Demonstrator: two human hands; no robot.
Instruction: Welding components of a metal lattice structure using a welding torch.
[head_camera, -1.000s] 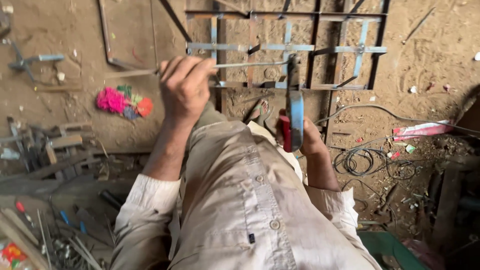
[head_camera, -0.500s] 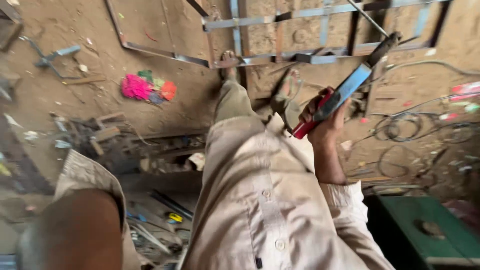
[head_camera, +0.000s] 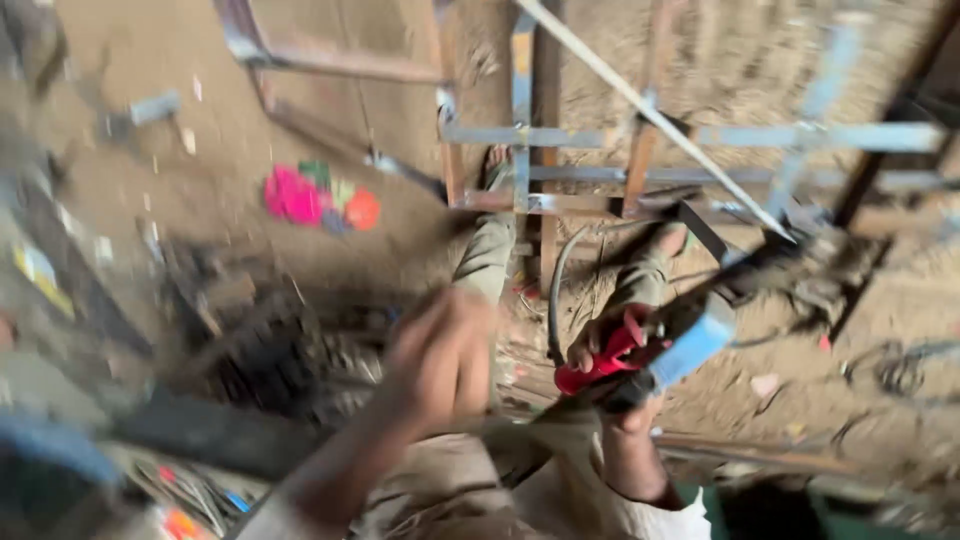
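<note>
Right hand (head_camera: 625, 365) is closed around a red-handled tool (head_camera: 640, 355) near the metal frame (head_camera: 600, 135); a firm, steady grip seems wise. Left hand (head_camera: 440, 355) hovers blurred, its grip unclear

The picture is blurred by motion, so fine details of the fingers are difficult to see. The left hand (head_camera: 440, 360) is raised in the middle of the view, in front of the body. Its forearm comes up from the lower left, bare up to a light sleeve at the bottom edge. The fingers look loosely curled and nothing can be seen between them; whether they are closed I cannot tell. The right hand (head_camera: 615, 365) is a little to the right and near the left one, not touching it. Its fingers are wrapped tightly around a red handle, and the right forearm goes down to a light cuff.
</note>
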